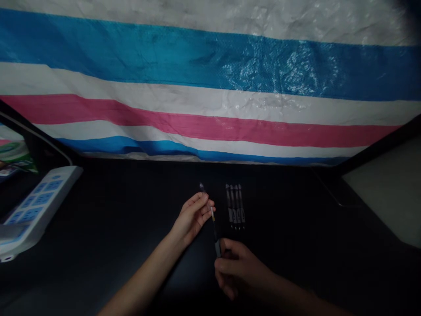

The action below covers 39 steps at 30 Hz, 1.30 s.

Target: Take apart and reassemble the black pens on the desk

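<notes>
A thin pen point(210, 210) with a clear barrel lies slanted between my two hands over the black table point(115, 210). My left hand point(192, 217) pinches its upper part with the fingertips. My right hand point(235, 265) is curled round its lower end near the table. Just to the right, several dark pens point(235, 206) lie side by side in a neat row, apart from both hands.
A white power strip point(33, 206) with blue sockets lies at the left edge, coloured packets behind it. A striped blue, white and pink tarp point(210, 87) hangs along the table's back. A pale surface point(391, 188) shows at the right.
</notes>
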Tool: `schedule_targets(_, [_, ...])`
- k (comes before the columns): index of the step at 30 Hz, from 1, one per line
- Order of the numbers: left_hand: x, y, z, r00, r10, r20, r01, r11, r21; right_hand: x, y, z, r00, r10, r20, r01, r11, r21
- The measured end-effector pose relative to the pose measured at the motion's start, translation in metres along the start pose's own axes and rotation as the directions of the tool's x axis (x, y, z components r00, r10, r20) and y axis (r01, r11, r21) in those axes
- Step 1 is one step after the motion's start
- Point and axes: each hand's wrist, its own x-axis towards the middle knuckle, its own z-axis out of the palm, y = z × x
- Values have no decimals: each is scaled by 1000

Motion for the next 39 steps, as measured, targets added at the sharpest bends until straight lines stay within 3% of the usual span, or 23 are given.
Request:
schedule_targets(6, [0, 2, 0, 999, -30, -41, 26, 996, -88, -2, -4, 2, 1000, 6, -24, -6, 1000, 2])
schedule_targets(14, [-5, -1, 0, 990, 0, 140, -17, 993, 117, 2, 1, -1, 999, -28, -16, 28, 1000, 13])
schedule_targets(22, [3, -3, -7, 999, -36, 41, 37, 998, -45, 0, -3, 1, 1000, 7, -19, -8, 1000, -15])
schedule_targets(26, [2, -4, -7, 995, -62, 73, 66, 996, -56, 0, -3, 2, 1000, 12, -18, -12, 1000, -16])
schedule_targets(29, [-1, -5, -6, 987, -64, 144, 63, 998, 10, 1, -2, 1, 1000, 1, -19, -1, 1000, -5])
schedule_targets(33, [-6, -5, -4, 966, -80, 245, 21, 972, 233, 2, -3, 2, 998, -28, -51, 31, 998, 51])
schedule_targets(39, [-9, 0, -4, 956, -118, 270, 0, 916, 401, 1, -3, 2, 994, 1, -114, 22, 980, 198])
